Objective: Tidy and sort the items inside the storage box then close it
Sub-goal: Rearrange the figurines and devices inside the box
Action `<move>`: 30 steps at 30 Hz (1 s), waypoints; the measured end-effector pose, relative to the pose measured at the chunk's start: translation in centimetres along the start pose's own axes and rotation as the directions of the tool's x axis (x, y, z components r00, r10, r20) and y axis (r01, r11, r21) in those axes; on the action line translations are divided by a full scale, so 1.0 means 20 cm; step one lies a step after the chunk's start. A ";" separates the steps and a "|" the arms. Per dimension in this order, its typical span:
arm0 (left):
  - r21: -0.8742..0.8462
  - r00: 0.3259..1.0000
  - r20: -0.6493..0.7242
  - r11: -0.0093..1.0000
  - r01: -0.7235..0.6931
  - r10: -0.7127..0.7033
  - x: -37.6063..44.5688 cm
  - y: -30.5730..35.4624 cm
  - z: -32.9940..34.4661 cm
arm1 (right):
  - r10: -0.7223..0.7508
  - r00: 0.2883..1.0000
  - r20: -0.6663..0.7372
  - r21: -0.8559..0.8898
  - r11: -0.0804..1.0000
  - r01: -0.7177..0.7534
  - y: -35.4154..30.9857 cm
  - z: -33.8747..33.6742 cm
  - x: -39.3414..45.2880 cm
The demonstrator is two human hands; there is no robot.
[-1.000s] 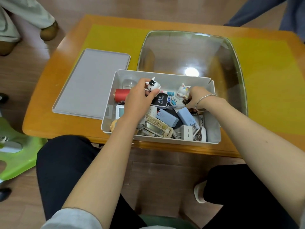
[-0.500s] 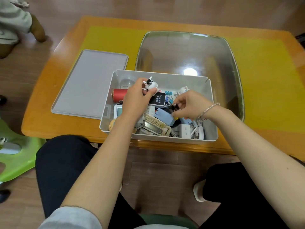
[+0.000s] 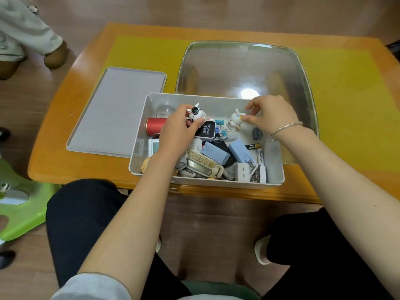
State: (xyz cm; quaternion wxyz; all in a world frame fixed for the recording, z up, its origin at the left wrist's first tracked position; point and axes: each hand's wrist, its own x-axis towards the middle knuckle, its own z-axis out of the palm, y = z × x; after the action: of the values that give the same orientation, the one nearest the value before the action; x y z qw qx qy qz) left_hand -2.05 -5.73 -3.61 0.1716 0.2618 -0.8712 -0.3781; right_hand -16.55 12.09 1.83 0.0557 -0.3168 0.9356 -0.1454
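The left hand [image 3: 175,131] grips a white toy [image 3: 197,114] with a black eye, held over the box's [image 3: 275,169] far left part. The right hand [image 3: 270,114] pinches the ear of a second white toy [image 3: 236,121] near the far wall. The box sits at the table's [image 3: 65,126] near edge, full of batteries, chargers, clips and a red can [image 3: 154,125]. Its lid [image 3: 116,109] lies flat just beside it at the left. A clear tray [image 3: 242,68] lies behind the box.
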 end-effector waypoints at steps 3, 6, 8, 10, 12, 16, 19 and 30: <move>0.006 1.000 0.007 1.000 0.002 -0.002 0.00 0.01 0.00 | -0.037 0.997 0.064 -0.147 0.988 0.046 -0.03 0.05 0.05; 0.019 1.000 0.008 1.000 0.002 -0.003 0.00 0.01 0.00 | -0.065 0.993 0.103 -0.255 0.963 0.090 -0.06 0.10 0.10; 0.029 1.000 0.014 1.000 0.006 -0.006 0.00 0.01 0.00 | -0.072 0.993 0.089 -0.277 0.956 0.094 -0.06 0.13 0.12; 0.040 1.000 0.018 0.999 0.009 -0.009 0.00 0.01 0.00 | -0.076 0.993 0.088 -0.269 0.958 0.097 -0.06 0.14 0.13; 0.045 1.000 0.022 0.999 0.006 -0.007 -0.01 0.01 0.00 | -0.089 0.988 0.123 -0.229 0.967 0.115 -0.07 0.15 0.13; 0.041 1.000 0.019 0.999 0.001 -0.002 -0.01 0.00 0.00 | -0.157 0.981 0.113 -0.186 0.967 0.176 -0.07 0.15 0.11; 0.047 1.000 0.022 0.999 0.000 -0.001 -0.01 0.00 0.01 | -0.164 0.983 0.075 -0.168 0.970 0.175 -0.04 0.11 0.10; 0.022 0.999 0.009 0.999 -0.046 0.045 -0.01 0.01 0.00 | -0.147 0.988 0.043 -0.358 0.921 0.153 0.12 0.07 0.10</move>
State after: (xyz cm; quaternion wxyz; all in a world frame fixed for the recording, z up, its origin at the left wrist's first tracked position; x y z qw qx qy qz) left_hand -1.98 -5.61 -3.47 0.1736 0.2422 -0.8818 -0.3654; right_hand -19.25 12.25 -0.22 -0.0073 -0.3934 0.9189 0.0272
